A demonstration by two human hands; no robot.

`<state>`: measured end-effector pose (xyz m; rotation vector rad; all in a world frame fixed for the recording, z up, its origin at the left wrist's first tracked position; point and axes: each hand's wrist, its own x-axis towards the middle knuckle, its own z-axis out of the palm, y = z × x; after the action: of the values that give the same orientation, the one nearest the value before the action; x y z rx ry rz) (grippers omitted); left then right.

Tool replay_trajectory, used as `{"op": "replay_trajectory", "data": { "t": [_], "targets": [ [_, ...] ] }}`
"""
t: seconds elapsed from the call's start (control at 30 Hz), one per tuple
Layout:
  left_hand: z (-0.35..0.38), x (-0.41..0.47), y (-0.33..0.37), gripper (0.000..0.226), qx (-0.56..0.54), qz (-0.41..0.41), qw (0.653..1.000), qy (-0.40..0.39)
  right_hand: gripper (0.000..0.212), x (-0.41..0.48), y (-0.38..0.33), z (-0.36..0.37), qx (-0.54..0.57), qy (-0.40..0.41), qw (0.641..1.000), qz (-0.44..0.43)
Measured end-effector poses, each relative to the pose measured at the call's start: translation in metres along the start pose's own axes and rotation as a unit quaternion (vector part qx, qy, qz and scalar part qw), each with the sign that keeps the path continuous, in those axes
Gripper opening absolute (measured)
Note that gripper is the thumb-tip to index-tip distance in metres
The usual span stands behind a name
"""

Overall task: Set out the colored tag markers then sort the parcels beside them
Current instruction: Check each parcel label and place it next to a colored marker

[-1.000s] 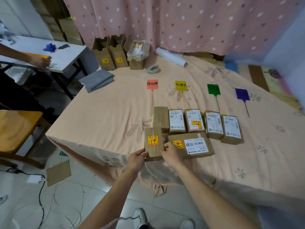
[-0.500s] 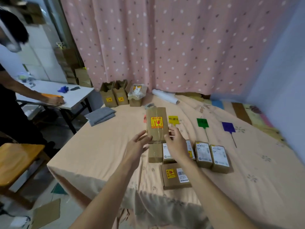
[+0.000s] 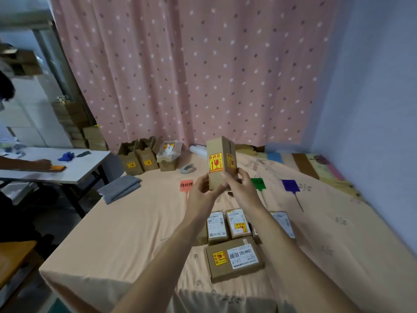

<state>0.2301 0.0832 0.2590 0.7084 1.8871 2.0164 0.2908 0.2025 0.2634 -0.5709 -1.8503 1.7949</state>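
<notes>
the brown parcel [image 3: 220, 163] is held up over the bed cover [image 3: 140, 231], its long axis nearly upright with the top leaning a little toward 1 o'clock, and a red-and-yellow fragile sticker wraps round the corner facing the camera. both hands have it by the lower end: the left hand [image 3: 200, 192] curls its fingers onto the left side and the right hand [image 3: 240, 187] wraps round the right side, so neither is free. taking the parcel as the centre of the dial, the red tag [image 3: 186, 185] lies flat on the cover at 8 o'clock, on the left hand's side; the green tag [image 3: 258, 183] lies at 4 o'clock and the purple tag [image 3: 290, 185] further out the same way, both on the right hand's side. the spot straight behind parcel and hands is hidden. the other parcels [image 3: 234, 259] lie at 6 o'clock, under the forearms. which tag this one belongs with i cannot tell; a set-down by red would likely suit the left hand, by green or purple the right, with the box tipped flat first
</notes>
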Motion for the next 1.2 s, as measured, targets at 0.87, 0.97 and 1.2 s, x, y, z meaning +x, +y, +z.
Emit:
{"op": "replay_trajectory", "data": {
  "t": [0.87,0.97,1.2],
  "targets": [
    [0.008,0.011,-0.01,0.078,0.084,-0.038,0.995,0.027,0.028,-0.011,-0.002,-0.015,-0.006,-0.035,0.999,0.012],
    [0.011,0.009,-0.013,0.08,0.116,0.01,0.993,0.009,0.046,-0.008,0.002,-0.011,-0.033,-0.022,0.999,-0.012],
    [0.0,0.006,-0.009,0.07,0.036,-0.014,0.999,-0.008,0.025,0.001,0.011,-0.025,0.258,-0.032,0.961,0.097]
  ]
}}
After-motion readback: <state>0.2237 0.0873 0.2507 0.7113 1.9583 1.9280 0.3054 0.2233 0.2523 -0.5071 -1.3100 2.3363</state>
